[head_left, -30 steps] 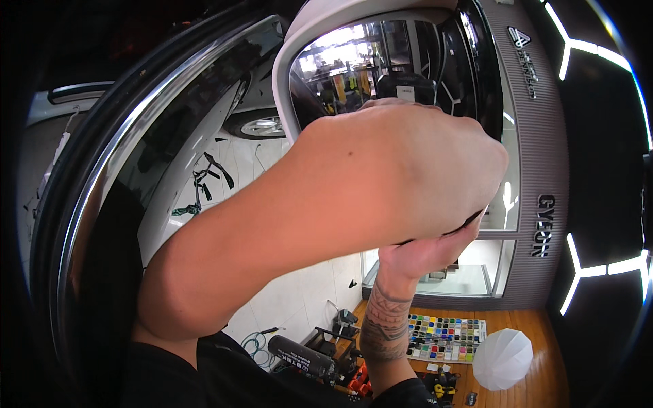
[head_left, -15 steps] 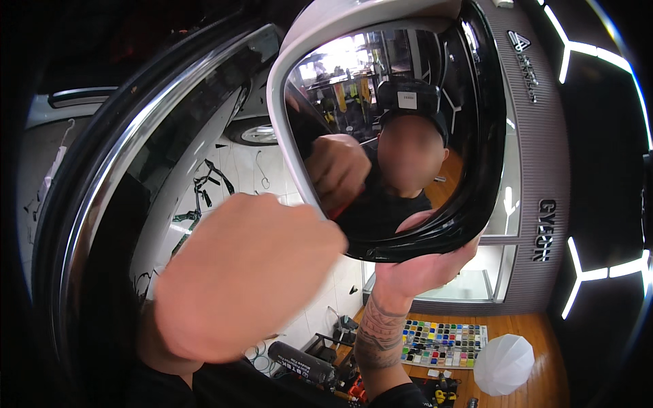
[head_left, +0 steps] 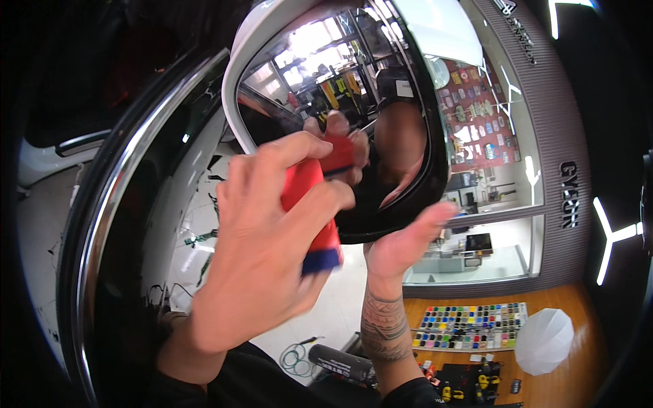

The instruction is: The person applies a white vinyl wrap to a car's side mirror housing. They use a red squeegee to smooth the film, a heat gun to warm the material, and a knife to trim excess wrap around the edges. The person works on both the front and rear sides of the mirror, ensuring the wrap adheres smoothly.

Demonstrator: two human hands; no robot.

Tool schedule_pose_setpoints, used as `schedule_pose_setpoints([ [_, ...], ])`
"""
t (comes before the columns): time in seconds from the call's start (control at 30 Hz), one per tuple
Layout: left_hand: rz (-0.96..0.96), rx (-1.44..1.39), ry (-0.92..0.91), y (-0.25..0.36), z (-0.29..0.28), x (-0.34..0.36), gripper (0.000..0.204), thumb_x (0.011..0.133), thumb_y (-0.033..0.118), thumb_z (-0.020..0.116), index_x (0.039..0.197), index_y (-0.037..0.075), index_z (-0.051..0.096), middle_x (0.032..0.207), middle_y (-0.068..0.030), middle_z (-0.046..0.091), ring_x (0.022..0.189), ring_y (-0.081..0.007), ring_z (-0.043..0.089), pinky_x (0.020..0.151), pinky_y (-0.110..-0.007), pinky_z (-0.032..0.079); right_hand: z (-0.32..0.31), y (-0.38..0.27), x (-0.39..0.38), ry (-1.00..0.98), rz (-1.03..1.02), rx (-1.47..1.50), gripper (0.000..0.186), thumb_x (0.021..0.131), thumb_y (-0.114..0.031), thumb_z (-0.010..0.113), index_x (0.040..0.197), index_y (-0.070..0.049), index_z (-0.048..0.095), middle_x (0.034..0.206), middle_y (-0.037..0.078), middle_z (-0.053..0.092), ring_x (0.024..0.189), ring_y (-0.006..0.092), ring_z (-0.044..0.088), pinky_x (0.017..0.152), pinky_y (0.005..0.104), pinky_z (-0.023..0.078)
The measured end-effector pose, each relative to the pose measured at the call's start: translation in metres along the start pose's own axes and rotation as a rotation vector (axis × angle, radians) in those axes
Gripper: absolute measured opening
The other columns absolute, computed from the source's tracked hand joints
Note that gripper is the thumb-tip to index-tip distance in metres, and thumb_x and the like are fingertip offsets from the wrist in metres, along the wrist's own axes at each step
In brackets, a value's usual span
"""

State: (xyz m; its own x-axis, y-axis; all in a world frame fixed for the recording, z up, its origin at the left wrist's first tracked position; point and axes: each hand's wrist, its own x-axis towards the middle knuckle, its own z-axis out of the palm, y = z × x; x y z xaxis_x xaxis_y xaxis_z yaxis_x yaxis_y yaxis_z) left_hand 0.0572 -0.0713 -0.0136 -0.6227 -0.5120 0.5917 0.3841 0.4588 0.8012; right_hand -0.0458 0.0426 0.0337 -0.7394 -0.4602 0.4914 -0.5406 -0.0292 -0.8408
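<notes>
My left hand (head_left: 272,224) grips a red and blue block (head_left: 315,231) between bent fingers, held in front of the glossy side mirror (head_left: 279,98) in its white housing. The mirror reflects that hand, the block and a blurred head. Beneath the mirror's black lower edge, my right hand (head_left: 401,245) touches or lies very close to it, palm up, thumb stretched out; its other fingers are hidden behind the mirror. The tattooed right forearm comes from below.
The car door's chrome-trimmed frame (head_left: 118,170) curves along the left. Behind are a glazed partition (head_left: 476,251), a board of colour samples (head_left: 469,326), a white faceted object (head_left: 544,340), a dark cylinder (head_left: 340,364), a hose (head_left: 294,357) and some tools (head_left: 469,381).
My left hand swept down-left from across the mirror, then rose again with the red and blue block now visible. My right thumb has lifted outward. The view has shifted, moving the mirror leftward in the picture.
</notes>
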Motion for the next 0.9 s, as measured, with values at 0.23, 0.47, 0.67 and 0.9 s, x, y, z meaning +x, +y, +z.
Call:
schedule_pose_setpoints([
  [0.23, -0.125, 0.226, 0.119, -0.023, 0.026, 0.004, 0.06, 0.056, 0.026, 0.091, 0.102, 0.014, 0.054, 0.127, -0.0124, 0.039, 0.111, -0.036, 0.04, 0.084, -0.049, 0.033, 0.012, 0.009, -0.035, 0.193, 0.129, -0.104, 0.046, 0.09, -0.004, 0.066, 0.129, 0.005, 0.043, 0.101, 0.011, 0.062, 0.092, 0.0126, 0.063, 0.085, 0.0258, 0.049],
  [0.47, -0.206, 0.106, 0.198, -0.03, 0.042, -0.002, 0.057, 0.055, 0.018, 0.09, 0.1, 0.014, 0.057, 0.128, -0.0123, 0.037, 0.111, -0.0359, 0.039, 0.082, -0.05, 0.034, 0.029, 0.032, -0.051, 0.363, 0.019, -0.053, 0.03, 0.094, -0.01, 0.061, 0.114, 0.01, 0.05, 0.1, 0.012, 0.062, 0.092, 0.0156, 0.057, 0.093, 0.0314, 0.044],
  [0.67, -0.227, 0.042, 0.311, -0.032, 0.048, 0.007, 0.042, 0.06, 0.002, 0.081, 0.094, 0.009, 0.057, 0.115, -0.014, 0.043, 0.104, -0.0325, 0.047, 0.083, -0.046, 0.039, 0.038, 0.034, -0.035, 0.371, -0.101, -0.274, 0.028, 0.095, -0.011, 0.058, 0.107, 0.015, 0.052, 0.098, 0.016, 0.062, 0.093, 0.0186, 0.058, 0.104, 0.0383, 0.039],
  [0.9, -0.154, -0.047, 0.023, -0.047, 0.019, 0.007, 0.057, 0.056, -0.01, 0.079, 0.101, 0.012, 0.053, 0.114, -0.0138, 0.034, 0.107, -0.0322, 0.042, 0.087, -0.042, 0.039, 0.024, 0.036, -0.043, 0.249, -0.063, -0.401, 0.049, 0.09, -0.014, 0.063, 0.128, 0.009, 0.043, 0.107, 0.015, 0.056, 0.098, 0.0195, 0.05, 0.088, 0.0328, 0.04],
])
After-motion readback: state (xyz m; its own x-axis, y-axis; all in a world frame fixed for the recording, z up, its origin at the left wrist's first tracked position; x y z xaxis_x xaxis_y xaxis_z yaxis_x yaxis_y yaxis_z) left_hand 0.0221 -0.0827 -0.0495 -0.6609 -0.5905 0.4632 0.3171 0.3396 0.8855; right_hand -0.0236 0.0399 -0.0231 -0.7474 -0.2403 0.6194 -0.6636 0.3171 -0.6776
